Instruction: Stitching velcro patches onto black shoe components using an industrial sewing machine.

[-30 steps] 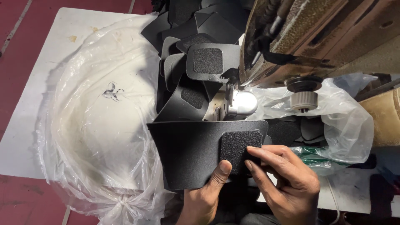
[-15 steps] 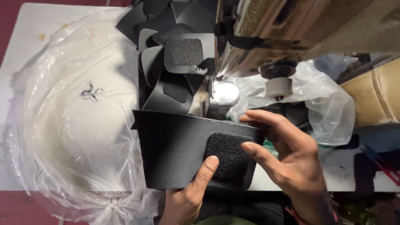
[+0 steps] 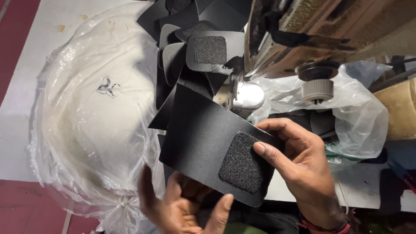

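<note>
Hands hold one black panel [image 3: 203, 138] between them, low in the middle of the view and tilted so its far corner points toward the sewing machine [image 3: 303, 30]. The right hand [image 3: 303, 169] grips the panel's right edge, its thumb pressed flat along the side of a rough, dark fuzzy patch [image 3: 242, 162] that sits on the panel's near right corner, the other fingers curled behind the edge. The left hand [image 3: 182, 208] is below the panel, palm up and fingers spread loosely, its thumb rising to touch the panel's lower edge just under the patch; whether its fingers bear on the underside is hidden. Just beyond the panel's far edge a shiny metal part [image 3: 247, 95] of the machine catches the light, and behind that a chain of similar black pieces [image 3: 190, 56] trails away over the counter [image 3: 26, 99], the nearest of them carrying its own square fuzzy patch. A large bundle wrapped in clear plastic [image 3: 91, 125] lies to the left on the white counter, touching the black pieces. To the right, under the machine's round black knob [image 3: 317, 82], more crumpled clear plastic [image 3: 359, 117] covers dark scraps.
</note>
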